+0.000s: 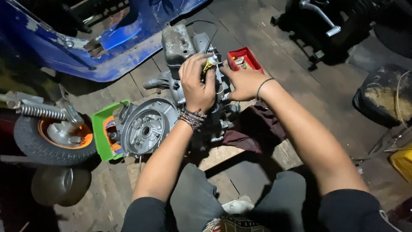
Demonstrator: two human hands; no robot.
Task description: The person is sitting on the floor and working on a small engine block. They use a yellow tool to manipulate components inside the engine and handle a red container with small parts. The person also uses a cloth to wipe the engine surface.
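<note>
small wheel (51,135) with orange hub at 9 o'clock, on the wooden floor (296,81). green tray (99,133) just right of it, touching the round grey engine cover (143,129). engine block (189,64) at centre, running toward 12 o'clock. left hand (197,83) closed around a small yellow-and-white tube (209,63), tip on the engine top. right hand (244,81) flat, fingers spread, pressing the engine's side. red box (244,59) at 1 o'clock. dark rag (253,129) beneath.

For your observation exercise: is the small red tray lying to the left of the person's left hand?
No, the red tray lies beyond the right hand, on the far side from the left hand.
</note>
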